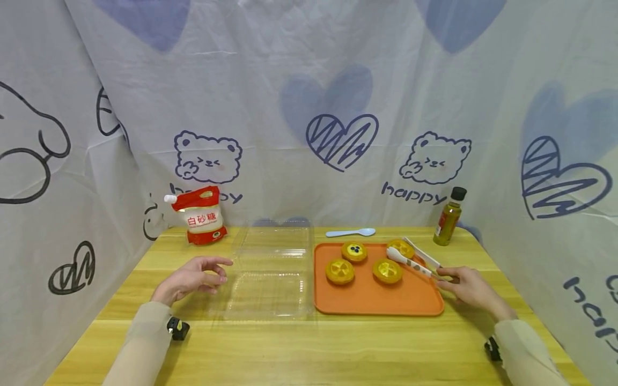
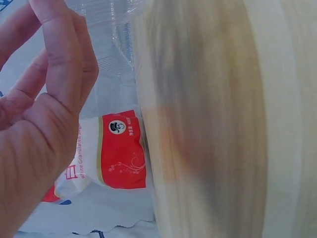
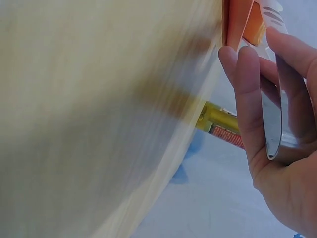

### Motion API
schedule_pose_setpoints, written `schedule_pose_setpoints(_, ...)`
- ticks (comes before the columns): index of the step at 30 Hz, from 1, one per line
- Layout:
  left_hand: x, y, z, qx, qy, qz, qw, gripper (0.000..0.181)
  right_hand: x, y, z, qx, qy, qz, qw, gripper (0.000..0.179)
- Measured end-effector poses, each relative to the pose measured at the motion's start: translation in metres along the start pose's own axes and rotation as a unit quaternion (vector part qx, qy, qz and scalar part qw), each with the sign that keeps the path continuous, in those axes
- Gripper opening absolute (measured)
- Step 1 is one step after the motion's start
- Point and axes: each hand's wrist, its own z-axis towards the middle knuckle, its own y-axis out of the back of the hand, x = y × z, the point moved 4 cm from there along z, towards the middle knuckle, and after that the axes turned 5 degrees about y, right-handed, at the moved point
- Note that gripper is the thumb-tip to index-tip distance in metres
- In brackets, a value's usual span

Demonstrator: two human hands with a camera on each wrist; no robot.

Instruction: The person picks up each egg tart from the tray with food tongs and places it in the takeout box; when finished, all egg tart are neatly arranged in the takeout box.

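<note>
The right hand [image 1: 467,288] grips tongs [image 1: 416,265], tips about a tart [image 1: 400,246] near the far right corner of the tray [image 1: 381,301] — probably light, crumbly, best pinched softly by its sides. The left hand [image 1: 193,276], fingers relaxed, holds nothing.

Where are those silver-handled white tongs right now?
In the head view, the silver-handled white tongs are at right, in the person's right hand, tips beside the round golden tart at the back right of the orange tray.
</note>
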Motion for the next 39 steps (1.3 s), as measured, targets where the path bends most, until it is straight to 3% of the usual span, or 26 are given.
schedule_pose_setpoints(11,0.005,0.001,0.003,-0.007,0.003,-0.022,0.9997,0.066,0.006,0.002,-0.004,-0.011,-0.01,-0.002,0.9999,0.049)
schedule_pose_setpoints(19,0.009,0.003,0.004,-0.007,0.0,-0.049,0.9988,0.056,0.022,0.002,-0.003,-0.012,-0.034,0.012,0.9993,0.05)
schedule_pose_setpoints(27,0.009,0.003,0.003,-0.002,0.0,-0.067,0.9977,0.058,0.037,0.002,0.001,-0.01,-0.027,0.011,0.9995,0.051)
schedule_pose_setpoints(39,0.01,0.004,0.004,0.014,-0.008,-0.079,0.9967,0.045,0.067,-0.007,0.012,-0.032,0.006,0.01,0.9994,0.044)
